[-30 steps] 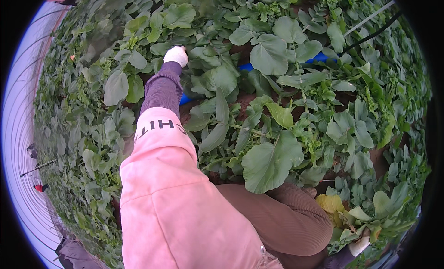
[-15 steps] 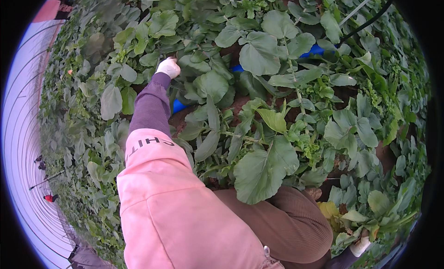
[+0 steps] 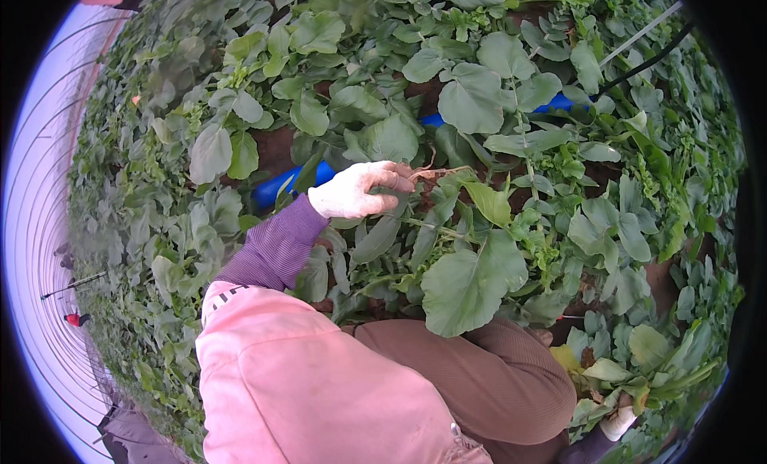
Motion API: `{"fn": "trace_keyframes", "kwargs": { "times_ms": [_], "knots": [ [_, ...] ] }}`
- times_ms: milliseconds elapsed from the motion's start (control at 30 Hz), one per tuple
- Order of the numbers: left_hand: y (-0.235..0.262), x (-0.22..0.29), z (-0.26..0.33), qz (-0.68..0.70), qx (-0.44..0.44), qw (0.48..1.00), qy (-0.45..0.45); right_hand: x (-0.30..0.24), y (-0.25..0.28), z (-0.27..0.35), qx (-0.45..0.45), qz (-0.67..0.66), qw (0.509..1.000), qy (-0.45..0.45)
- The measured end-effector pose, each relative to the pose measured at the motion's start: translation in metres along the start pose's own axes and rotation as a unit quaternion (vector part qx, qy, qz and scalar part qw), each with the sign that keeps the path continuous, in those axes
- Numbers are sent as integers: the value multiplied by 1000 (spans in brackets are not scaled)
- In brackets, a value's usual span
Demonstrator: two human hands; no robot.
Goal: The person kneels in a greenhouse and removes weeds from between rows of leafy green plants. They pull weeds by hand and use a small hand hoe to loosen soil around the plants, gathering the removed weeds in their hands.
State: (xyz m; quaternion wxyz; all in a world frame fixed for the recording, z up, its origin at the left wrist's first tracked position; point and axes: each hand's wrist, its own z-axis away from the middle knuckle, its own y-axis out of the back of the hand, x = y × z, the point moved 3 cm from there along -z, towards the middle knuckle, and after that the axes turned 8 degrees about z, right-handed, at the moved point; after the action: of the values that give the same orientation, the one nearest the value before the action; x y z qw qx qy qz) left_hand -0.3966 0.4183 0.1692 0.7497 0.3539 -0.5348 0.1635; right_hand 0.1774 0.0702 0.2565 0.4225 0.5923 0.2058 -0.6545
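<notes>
Greenhouse bed (image 3: 264,144) of low leafy plants, dark reddish soil showing between them; pale arched plastic roofing curves along the left rim of the view. A blue pipe (image 3: 276,188) lies across the bed, mostly covered by leaves, and shows again as a short blue stretch toward the upper right. A thin dark hose (image 3: 639,65) and a pale rod (image 3: 639,34) run diagonally through the foliage at the upper right corner.

Left hand (image 3: 359,190), in a white glove, reaches out from a purple knit cuff (image 3: 276,244) and a pink sleeve (image 3: 288,376). Its fingers (image 3: 391,180) are curled closed around the base of an uprooted plant (image 3: 447,248): thin brownish roots (image 3: 435,173) stick out just past the fingertips to the right, and the stems and broad green leaves trail down and to the right from the grip, the largest leaf (image 3: 471,284) hanging over the brown trouser leg (image 3: 479,384). The plant sits near the middle of the bed, just right of the blue pipe, held clear of the soil.

Right hand (image 3: 617,422), also white-gloved, is at the lower right edge of the bed, half buried among green and yellowing leaves (image 3: 631,368). Whether its fingers are open or closed cannot be told; leaves and the knee hide most of it.
</notes>
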Motion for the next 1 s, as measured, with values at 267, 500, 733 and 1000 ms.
{"fn": "trace_keyframes", "kwargs": {
  "times_ms": [267, 500, 733, 1000],
  "knots": [
    [86, -65, -111, -271, 223, 917, 190, -5, -10, 11, -3, 25, 999, -29],
    [91, -125, -124, -562, 38, 759, 326, 20, 30, 22, 22, 117, 992, -47],
    [115, -134, -63, -555, 76, 755, 341, 24, 35, 13, 19, 144, 986, -77],
    [91, -122, -152, -591, 6, 759, 273, 13, 4, 7, 6, 171, 981, -86]
  ]
}}
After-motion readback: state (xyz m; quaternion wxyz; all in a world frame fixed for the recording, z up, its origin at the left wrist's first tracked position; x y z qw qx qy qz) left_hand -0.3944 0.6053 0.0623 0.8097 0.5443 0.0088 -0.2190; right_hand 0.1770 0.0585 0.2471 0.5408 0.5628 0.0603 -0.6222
